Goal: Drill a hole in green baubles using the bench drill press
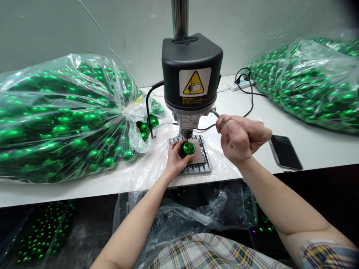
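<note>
My left hand (177, 158) holds a shiny green ball (189, 148) between thumb and fingers, directly under the chuck (187, 133) of a small black drill press (193, 71). Beneath the ball lies a flat pinkish-brown board on the grey slotted base plate (207, 164), which is strewn with dark bits. To the right of the machine, my right hand (238, 138) is closed in a fist around the end of the feed lever (215, 112); most of the grip is hidden by the fingers. Whether the drill bit touches the ball is hard to see.
Clear plastic bags full of green balls, a left bag (56, 123) and a right bag (308, 82), flank the machine. A phone (286, 152) lies on the white table (316, 145). Behind stands a power strip (239, 85) with black cables. Plastic sheeting (190, 213) hangs over the front edge.
</note>
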